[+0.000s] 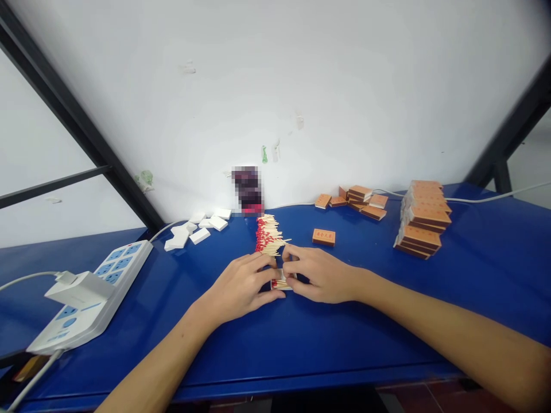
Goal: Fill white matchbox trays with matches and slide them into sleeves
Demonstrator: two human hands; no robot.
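Note:
A small white matchbox tray (290,286) lies on the blue table between my hands, with red-headed matches (280,284) inside. My left hand (245,287) grips the tray's left end, thumb on the near side and fingers on the far side. My right hand (321,274) is closed, its bent fingertips at the tray's right end; whatever they pinch is hidden. Just beyond the fingers is a heap of loose matches (269,236), red heads to the left. One match sticks out by my right index finger. Right of the heap lies a closed orange matchbox (323,237).
White tray pieces (200,236) lie at the back left. Several orange matchboxes (359,195) are scattered at the back, and taller stacks of matchboxes (424,221) stand at the right. A power strip (109,292) with a plugged-in charger (80,292) is at the left. A pixelated object leans on the wall.

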